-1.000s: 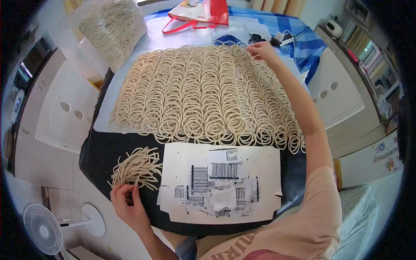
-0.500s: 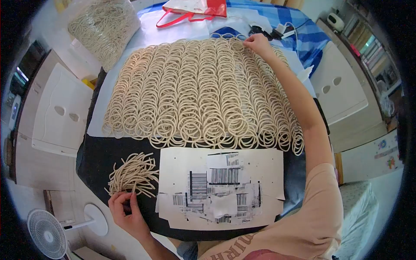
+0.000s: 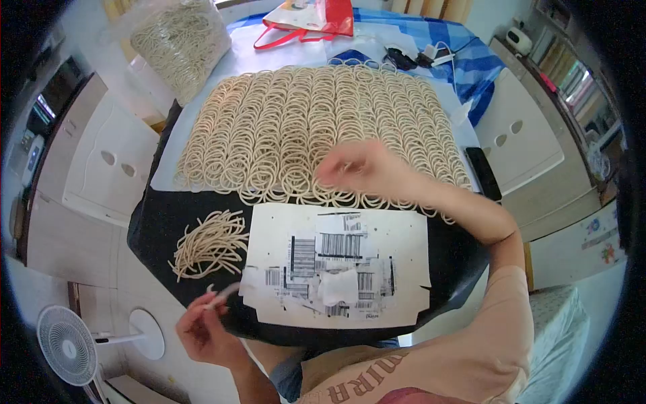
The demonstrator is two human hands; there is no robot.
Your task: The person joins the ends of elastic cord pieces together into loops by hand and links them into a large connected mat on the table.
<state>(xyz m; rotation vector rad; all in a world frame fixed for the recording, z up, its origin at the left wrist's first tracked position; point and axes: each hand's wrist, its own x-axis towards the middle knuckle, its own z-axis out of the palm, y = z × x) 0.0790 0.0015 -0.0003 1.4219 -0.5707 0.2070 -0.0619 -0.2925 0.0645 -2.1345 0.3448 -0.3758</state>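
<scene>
Nearest, the left hand (image 3: 208,333) is showing beside the black cloth's (image 3: 182,203) front edge, its thumb and fingertips pinching a pale cord piece (image 3: 227,293); the piece is blurring and is slanting toward the left edge of a white board (image 3: 405,232); barcode labels (image 3: 341,246) are covering much of the board, which is lying flat on the cloth; at left, a white fan (image 3: 67,343) is standing beyond the cloth.

Just past the left hand, a loose pile of cut cords (image 3: 212,246) is lying beside the board; farther in, the right hand (image 3: 360,167) is showing over the front part of the overlapping rings (image 3: 289,128), its fingers curling together; blur is hiding whether they are grasping anything; the rings are lying in columns, mostly over a white sheet (image 3: 168,176), with a black slab (image 3: 483,174) resting to their right.

Farthest, a clear bag (image 3: 182,50) full of similar pale pieces is standing at left; a red and white bag (image 3: 330,20) is lying at the back, near a blue checked cloth (image 3: 474,57).
</scene>
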